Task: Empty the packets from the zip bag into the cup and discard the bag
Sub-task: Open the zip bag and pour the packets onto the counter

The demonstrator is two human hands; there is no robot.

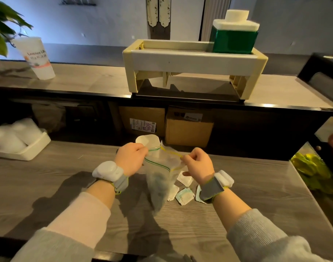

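A clear zip bag [159, 178] with a green and yellow seal hangs above the wooden counter [48, 186]. My left hand [130, 159] pinches one side of its mouth and my right hand [198, 165] pinches the other, pulling the top apart. Dark contents show faintly inside the bag. A white paper cup [148, 140] stands just behind my left hand. Several small white packets [184, 195] lie on the counter below my right wrist, beside the hanging bag.
A white tray with stacked cups [16, 142] sits at the left. On the raised shelf stand a cream rack [192, 67] with a green box [234, 39] and a printed plastic cup [37, 57]. Cardboard boxes [188, 127] lie under the shelf. Yellow-green items [311, 167] sit at right.
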